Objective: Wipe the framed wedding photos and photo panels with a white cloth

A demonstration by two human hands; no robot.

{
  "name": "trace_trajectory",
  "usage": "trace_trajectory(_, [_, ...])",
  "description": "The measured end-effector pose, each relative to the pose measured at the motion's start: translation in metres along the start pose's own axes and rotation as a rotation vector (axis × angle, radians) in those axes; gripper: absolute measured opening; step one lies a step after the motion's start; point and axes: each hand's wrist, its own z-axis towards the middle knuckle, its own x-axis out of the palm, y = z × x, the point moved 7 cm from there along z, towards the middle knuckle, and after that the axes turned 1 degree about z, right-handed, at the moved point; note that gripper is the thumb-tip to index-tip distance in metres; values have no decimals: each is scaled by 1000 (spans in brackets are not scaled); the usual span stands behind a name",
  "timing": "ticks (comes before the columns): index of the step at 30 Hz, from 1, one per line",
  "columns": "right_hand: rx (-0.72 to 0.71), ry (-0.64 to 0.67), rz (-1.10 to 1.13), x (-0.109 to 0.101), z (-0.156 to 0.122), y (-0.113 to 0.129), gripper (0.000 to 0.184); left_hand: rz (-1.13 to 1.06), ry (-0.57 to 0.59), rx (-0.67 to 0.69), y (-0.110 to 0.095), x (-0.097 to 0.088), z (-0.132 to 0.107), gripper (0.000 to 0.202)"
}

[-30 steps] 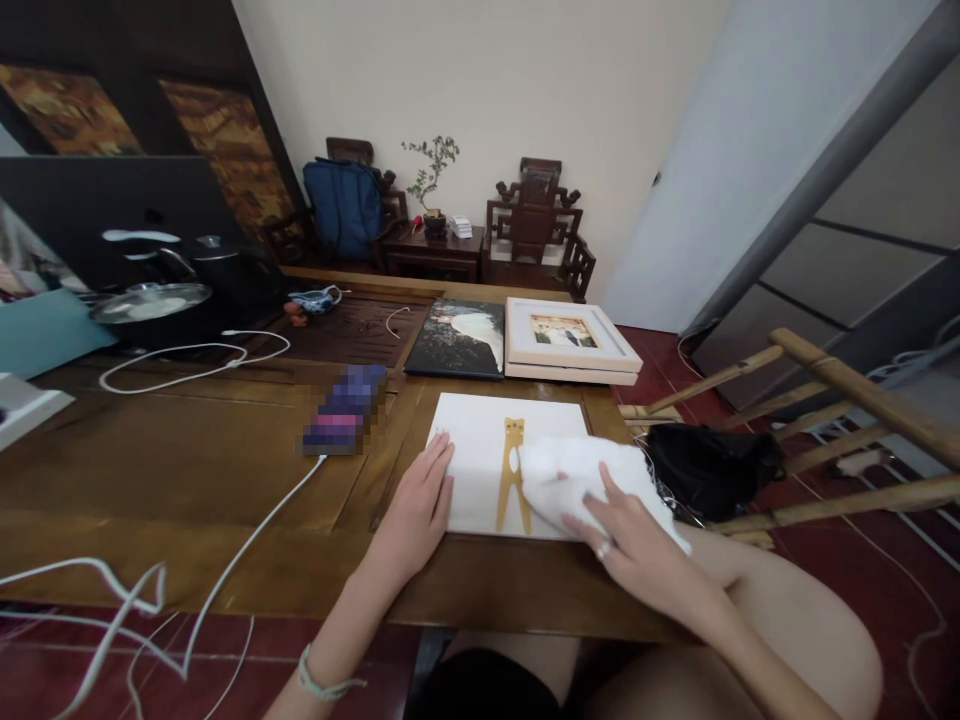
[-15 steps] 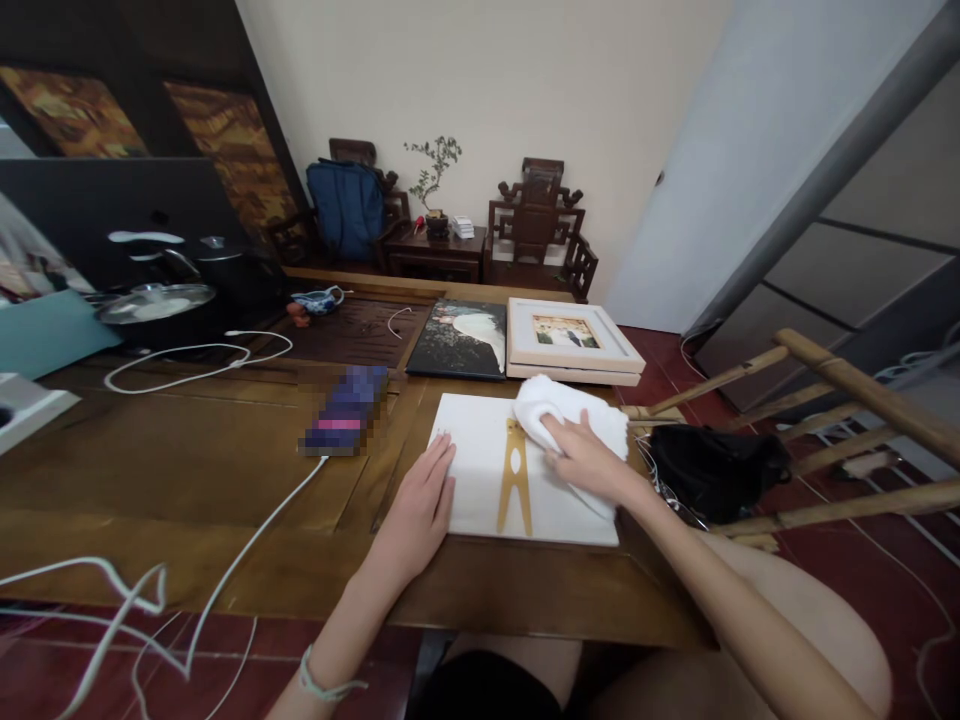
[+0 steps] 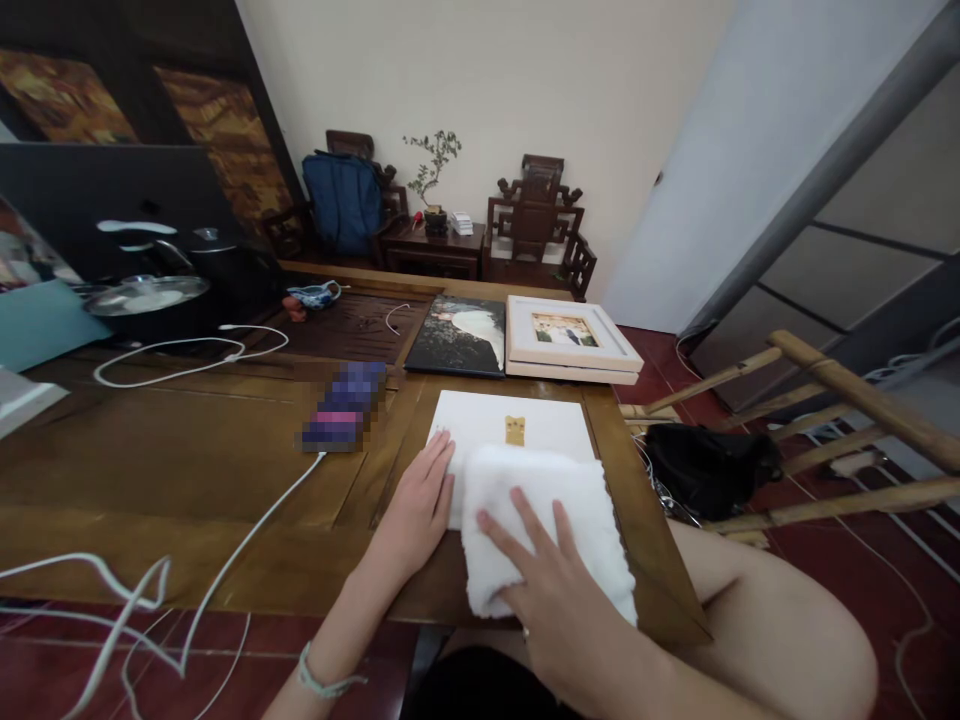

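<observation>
Right hand and white cloth are nearer the person than half a second ago. Its fingers spread wide over the cloth, which overhangs the white panel's near edge. Left hand lies flat on the panel's left edge. Cloth hides the gold piece below its top. Glass-lidded pan: contents indistinct.
</observation>
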Motion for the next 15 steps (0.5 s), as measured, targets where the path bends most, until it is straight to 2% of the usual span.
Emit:
trace_trajectory(2, [-14, 10, 16, -3, 2, -2, 43, 1, 1, -1, 1, 1, 0, 44])
trace_trajectory(4, [-15, 1, 28, -12, 16, -14, 48, 0, 3, -6, 1, 1, 0, 44])
trace_trajectory(9, [56, -67, -6, -42, 79, -71, 54, -1, 11, -15, 0, 0, 0, 43])
trace_trajectory(11, [83, -89, -15, -50, 99, -87, 56, -1, 18, -19, 0, 0, 0, 42])
trace_trajectory(13, [101, -118, -27, -53, 109, -92, 55, 0, 22, -20, 0, 0, 0, 42])
trace_trajectory(15, [111, -136, -40, -49, 107, -85, 53, 3, 25, -20, 0, 0, 0, 42])
